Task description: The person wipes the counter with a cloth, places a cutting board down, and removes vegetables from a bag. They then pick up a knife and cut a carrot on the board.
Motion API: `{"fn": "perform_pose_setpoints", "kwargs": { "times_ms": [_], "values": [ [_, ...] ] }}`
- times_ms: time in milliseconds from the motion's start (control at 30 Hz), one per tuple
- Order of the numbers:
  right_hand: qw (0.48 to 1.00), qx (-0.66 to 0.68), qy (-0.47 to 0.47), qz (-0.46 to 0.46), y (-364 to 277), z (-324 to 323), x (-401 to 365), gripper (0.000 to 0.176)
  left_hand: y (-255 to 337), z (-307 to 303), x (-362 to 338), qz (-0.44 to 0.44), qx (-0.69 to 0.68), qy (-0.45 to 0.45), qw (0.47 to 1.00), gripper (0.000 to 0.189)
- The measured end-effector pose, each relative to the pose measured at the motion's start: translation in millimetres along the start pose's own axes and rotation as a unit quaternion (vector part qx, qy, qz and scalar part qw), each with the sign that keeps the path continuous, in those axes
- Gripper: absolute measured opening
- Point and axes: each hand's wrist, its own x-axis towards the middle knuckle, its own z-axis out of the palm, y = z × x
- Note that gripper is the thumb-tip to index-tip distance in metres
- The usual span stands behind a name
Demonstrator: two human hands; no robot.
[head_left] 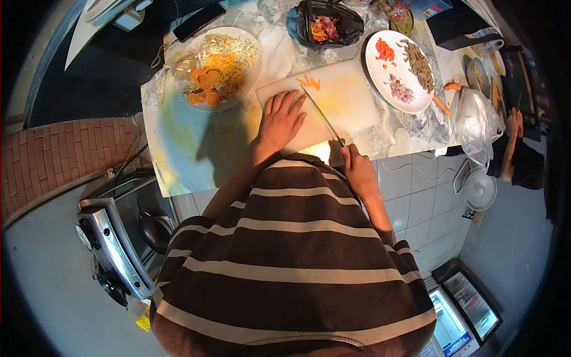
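My right hand (358,168) is closed around the handle of a kitchen knife (322,115), its blade slanting across the pale cutting board (339,89). Beside the blade, my left hand (282,122) lies on the board with its fingers stretched out; whether anything is under them is hidden. Several thin orange strips, apparently carrot (309,83), lie near the knife's tip. Left of the board, a plate (254,70) carries shredded pale and orange vegetables and round orange slices. A white oval plate (380,74) on the right holds chopped red bits, chopped purple onion and greenish-brown strips.
A black plastic bag (302,30) with peelings stands behind the board. A phone (199,21) lies at the back left. Whole carrots (441,105) and a clear plastic bag (477,122) are at right. Another person's hands (515,122) show at far right. A stove (113,247) stands lower left.
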Motion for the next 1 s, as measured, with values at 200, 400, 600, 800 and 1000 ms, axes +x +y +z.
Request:
{"fn": "perform_pose_setpoints", "kwargs": {
  "times_ms": [200,400,600,800,1000],
  "values": [
    [0.999,-0.037,0.016,0.027,3.0,-0.8,-3.4,0.036,-0.9,-0.2,0.1,0.002,-0.006,0.004,1.0,0.045],
    [1.0,-0.01,0.016,0.012,-0.8,-3.5,-4.8,0.035,-4.7,-1.1,-1.2,-0.066,-0.147,0.057,0.985,0.04],
    [1.0,-0.003,0.003,-0.007,1.1,3.2,-0.4,0.034,-9.6,-17.5,-6.3,-0.099,-0.16,0.085,0.978,0.037],
    [0.999,0.026,0.009,0.021,-0.9,-15.6,5.0,0.035,-21.3,-17.9,-13.3,-0.093,-0.131,0.104,0.982,0.026],
    [0.996,0.074,0.004,-0.044,-5.1,-13.6,4.4,0.038,-25.1,-18.3,-14.8,-0.161,-0.217,0.133,0.954,0.008]
  ]
}}
